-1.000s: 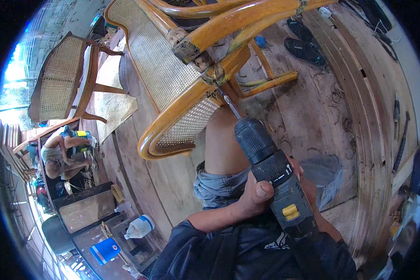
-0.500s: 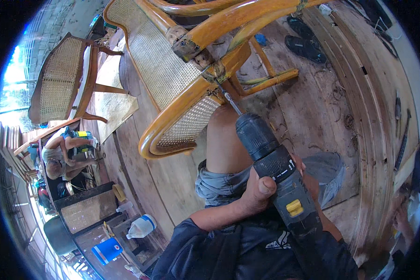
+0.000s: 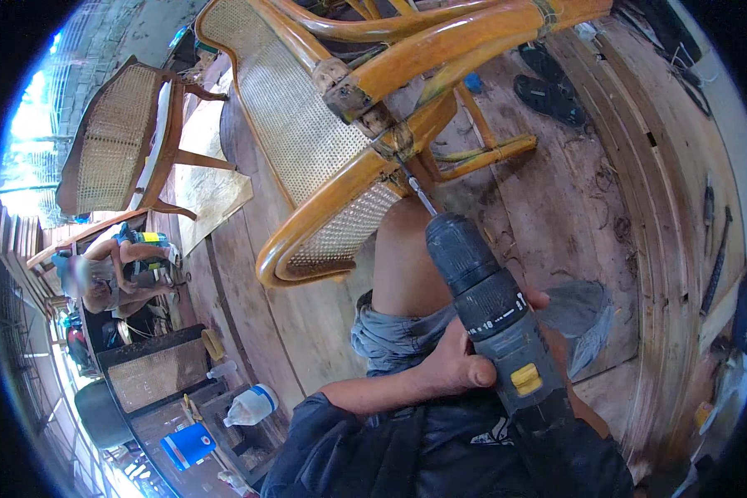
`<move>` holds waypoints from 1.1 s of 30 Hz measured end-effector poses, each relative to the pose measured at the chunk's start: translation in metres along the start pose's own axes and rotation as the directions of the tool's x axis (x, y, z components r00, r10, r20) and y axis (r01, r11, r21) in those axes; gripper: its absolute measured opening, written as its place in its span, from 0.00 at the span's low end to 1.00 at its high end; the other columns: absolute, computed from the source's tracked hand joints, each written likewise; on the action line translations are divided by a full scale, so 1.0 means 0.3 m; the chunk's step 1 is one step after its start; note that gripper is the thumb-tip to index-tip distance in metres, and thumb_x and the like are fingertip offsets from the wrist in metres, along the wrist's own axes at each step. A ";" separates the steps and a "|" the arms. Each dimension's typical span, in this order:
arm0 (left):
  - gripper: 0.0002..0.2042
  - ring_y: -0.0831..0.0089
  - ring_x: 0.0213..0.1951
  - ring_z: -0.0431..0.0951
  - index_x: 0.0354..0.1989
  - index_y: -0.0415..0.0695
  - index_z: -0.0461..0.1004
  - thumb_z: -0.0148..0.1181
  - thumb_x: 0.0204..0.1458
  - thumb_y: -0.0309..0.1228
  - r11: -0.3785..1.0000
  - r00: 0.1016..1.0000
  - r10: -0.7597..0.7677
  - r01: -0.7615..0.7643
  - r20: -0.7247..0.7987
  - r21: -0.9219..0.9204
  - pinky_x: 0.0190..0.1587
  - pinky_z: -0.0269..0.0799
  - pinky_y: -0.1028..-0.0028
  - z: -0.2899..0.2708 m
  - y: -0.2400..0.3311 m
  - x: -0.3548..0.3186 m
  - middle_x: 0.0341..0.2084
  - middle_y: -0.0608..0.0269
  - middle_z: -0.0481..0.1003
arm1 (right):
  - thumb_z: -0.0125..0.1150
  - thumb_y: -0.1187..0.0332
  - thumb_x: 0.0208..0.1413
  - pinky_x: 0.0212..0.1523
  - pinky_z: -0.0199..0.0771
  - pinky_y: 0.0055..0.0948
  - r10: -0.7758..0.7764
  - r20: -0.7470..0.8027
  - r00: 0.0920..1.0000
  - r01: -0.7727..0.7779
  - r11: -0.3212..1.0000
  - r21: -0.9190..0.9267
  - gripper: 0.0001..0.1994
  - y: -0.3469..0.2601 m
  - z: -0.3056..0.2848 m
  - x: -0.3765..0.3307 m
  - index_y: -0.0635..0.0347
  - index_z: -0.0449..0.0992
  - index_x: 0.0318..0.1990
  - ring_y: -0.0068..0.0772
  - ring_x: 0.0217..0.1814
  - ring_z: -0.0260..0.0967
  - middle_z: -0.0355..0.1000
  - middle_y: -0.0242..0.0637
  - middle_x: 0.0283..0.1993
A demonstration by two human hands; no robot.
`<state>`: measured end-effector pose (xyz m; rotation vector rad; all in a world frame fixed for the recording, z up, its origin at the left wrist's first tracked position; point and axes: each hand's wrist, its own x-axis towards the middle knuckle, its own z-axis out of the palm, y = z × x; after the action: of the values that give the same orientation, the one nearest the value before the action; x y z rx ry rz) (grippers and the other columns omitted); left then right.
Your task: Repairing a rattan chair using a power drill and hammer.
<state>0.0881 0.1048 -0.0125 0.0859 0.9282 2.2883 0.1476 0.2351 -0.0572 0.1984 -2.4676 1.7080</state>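
A black cordless drill (image 3: 494, 303) with a yellow switch points away from me toward a glossy rattan chair (image 3: 324, 187). Its thin metal bit (image 3: 422, 196) reaches the dark, worn joint of the chair frame; whether the tip has entered it I cannot tell. My left hand (image 3: 456, 358) is closed against the drill's left side, thumb along the body, other fingers hidden beneath. On the far side, my right hand (image 3: 554, 330) is mostly covered by the drill, a fingertip showing near the collar; it appears to grip the handle. Woven cane fills the chair's panels.
Another cane chair (image 3: 116, 137) stands at the far left, with a seated person (image 3: 112, 270) below it. A clear jug (image 3: 251, 405) and a blue container (image 3: 188, 446) are at lower left. Black sandals (image 3: 549, 98) and long wooden planks (image 3: 668, 207) lie to the right.
The chair and drill appear slightly further right and lower in view. My left thumb has come down against the drill body. The seated person's head has shifted into view.
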 end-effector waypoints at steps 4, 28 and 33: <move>0.44 0.61 0.50 0.62 0.47 0.37 0.61 0.67 0.27 0.61 0.995 0.996 -0.085 0.087 0.037 -0.044 0.55 0.55 0.61 -0.032 -0.046 0.005 0.44 0.49 0.63 | 0.55 0.67 0.47 0.31 0.72 0.38 0.119 0.103 0.988 -0.109 0.989 -0.100 0.15 0.034 0.029 -0.062 0.59 0.67 0.44 0.47 0.31 0.72 0.71 0.44 0.29; 0.41 0.63 0.43 0.64 0.45 0.36 0.62 0.66 0.30 0.60 0.941 0.934 0.331 -0.314 0.137 -0.129 0.47 0.58 0.55 -0.123 -0.161 0.037 0.39 0.56 0.64 | 0.54 0.65 0.47 0.31 0.74 0.37 0.486 0.358 0.797 -0.290 0.829 -0.479 0.13 0.210 0.106 -0.150 0.57 0.70 0.42 0.44 0.32 0.73 0.72 0.41 0.29; 0.42 0.62 0.43 0.64 0.44 0.36 0.63 0.66 0.29 0.60 0.956 0.940 0.290 -0.277 0.181 -0.095 0.46 0.59 0.56 -0.140 -0.158 0.041 0.39 0.55 0.65 | 0.54 0.65 0.47 0.31 0.74 0.37 0.505 0.380 0.775 -0.281 0.814 -0.508 0.13 0.226 0.121 -0.176 0.57 0.70 0.41 0.44 0.32 0.74 0.73 0.41 0.29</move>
<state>0.0924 0.1121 -0.0765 0.4303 0.7765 2.5181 0.1858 0.2266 -0.1419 0.0624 -3.4269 1.2868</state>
